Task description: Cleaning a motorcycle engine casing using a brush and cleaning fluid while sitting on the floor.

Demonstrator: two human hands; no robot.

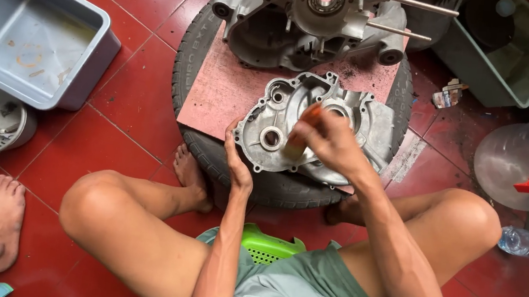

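A tyre (212, 149) lies flat on the red tiled floor (131, 108) and carries a pink board (218, 91) as the surface. On the board's near edge rests a silver engine case half (352, 122), long axis running left to right. The left hand (239, 162) clasps its left rim; the right hand (330, 142) — directly above the centre — is closed round a blurred orange-brown tool (302, 133), tip pointing down into the casting.

Location: an informal floor-level engine repair workshop. Indicators: red glazed floor tiles (132, 98) stained with grime; a black rubber tyre (192, 42) topped with a pink board (218, 91) serving as a workbench; two bare cast-aluminium engine crankcase halves (268, 113) (257, 30); a grey plastic parts tub (24, 31) alongside.
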